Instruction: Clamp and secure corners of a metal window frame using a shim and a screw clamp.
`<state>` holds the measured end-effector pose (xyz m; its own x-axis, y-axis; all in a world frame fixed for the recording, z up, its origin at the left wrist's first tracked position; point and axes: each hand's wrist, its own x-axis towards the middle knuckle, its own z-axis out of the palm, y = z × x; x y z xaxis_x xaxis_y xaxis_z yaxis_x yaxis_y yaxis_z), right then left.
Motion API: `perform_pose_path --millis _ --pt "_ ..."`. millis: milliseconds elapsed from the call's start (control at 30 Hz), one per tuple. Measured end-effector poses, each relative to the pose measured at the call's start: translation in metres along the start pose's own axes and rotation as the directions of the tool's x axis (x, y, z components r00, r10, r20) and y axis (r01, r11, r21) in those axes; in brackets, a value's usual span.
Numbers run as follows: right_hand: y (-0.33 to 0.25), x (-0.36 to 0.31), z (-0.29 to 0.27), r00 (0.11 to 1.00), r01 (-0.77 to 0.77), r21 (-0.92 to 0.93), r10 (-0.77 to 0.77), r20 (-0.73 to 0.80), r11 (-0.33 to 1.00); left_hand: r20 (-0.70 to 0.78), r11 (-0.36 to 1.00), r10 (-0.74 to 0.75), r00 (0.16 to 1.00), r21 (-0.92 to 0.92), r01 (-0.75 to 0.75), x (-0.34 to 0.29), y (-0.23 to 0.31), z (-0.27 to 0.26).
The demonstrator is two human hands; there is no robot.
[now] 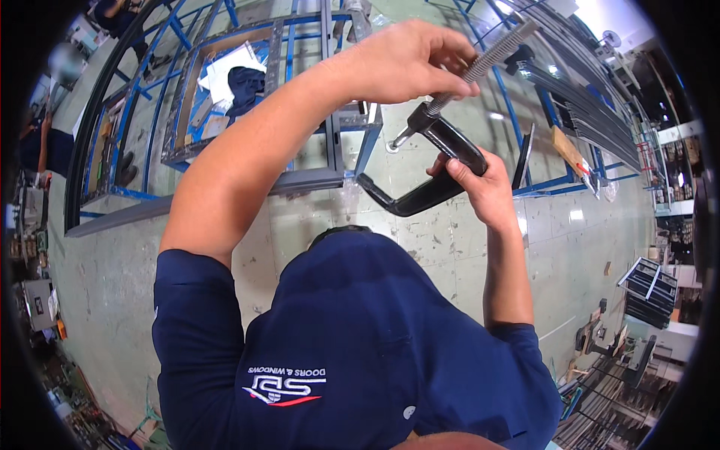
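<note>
A large black C-clamp (425, 199) is held up in front of me, its jaw facing left. My right hand (489, 187) is closed around the clamp's black body, with the thumb across it. My left hand (409, 64) reaches over from above, thumb and fingers closed on the long threaded screw (491, 57) of the clamp. The screw slants up to the right, and its bright lower tip sticks out inside the jaw. Nothing is visible between the jaw ends.
To the left, a dark metal frame (307, 180) lies on blue supports, with dark blue cloth (247, 84) inside a smaller frame. Long dark profiles (577, 97) are stacked at far right on blue stands. Other people (114, 19) are at far left.
</note>
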<state>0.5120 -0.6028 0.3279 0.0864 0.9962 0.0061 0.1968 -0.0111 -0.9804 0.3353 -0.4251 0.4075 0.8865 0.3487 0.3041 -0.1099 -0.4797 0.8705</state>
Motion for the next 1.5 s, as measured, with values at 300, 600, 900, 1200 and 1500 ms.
perform_pose_path --millis 300,600,900,1200,1500 --pt "0.038 -0.011 -0.009 0.994 -0.109 -0.148 0.105 -0.033 0.983 -0.501 0.984 -0.175 0.848 -0.057 0.169 -0.041 -0.037 -0.059" --pt "0.059 -0.007 -0.005 0.978 -0.152 -0.173 0.123 -0.17 0.973 -0.964 0.685 -0.252 0.086 -0.115 0.719 -0.282 -0.279 -0.217" --pt "0.059 -0.026 0.052 0.783 -0.356 -0.099 0.238 -0.575 0.929 -0.812 -0.027 -0.584 -0.025 -0.011 1.0 -0.348 -0.413 -0.237" --pt "0.026 -0.023 0.099 0.664 -0.54 -0.168 0.294 -0.688 0.825 -0.449 -0.036 -0.88 0.155 0.388 0.921 -0.275 -0.461 -0.223" --pt "0.027 -0.019 0.121 0.645 -0.544 -0.122 0.32 -0.694 0.83 -0.143 0.121 -0.986 0.087 -0.251 0.96 -0.306 -0.494 -0.259"
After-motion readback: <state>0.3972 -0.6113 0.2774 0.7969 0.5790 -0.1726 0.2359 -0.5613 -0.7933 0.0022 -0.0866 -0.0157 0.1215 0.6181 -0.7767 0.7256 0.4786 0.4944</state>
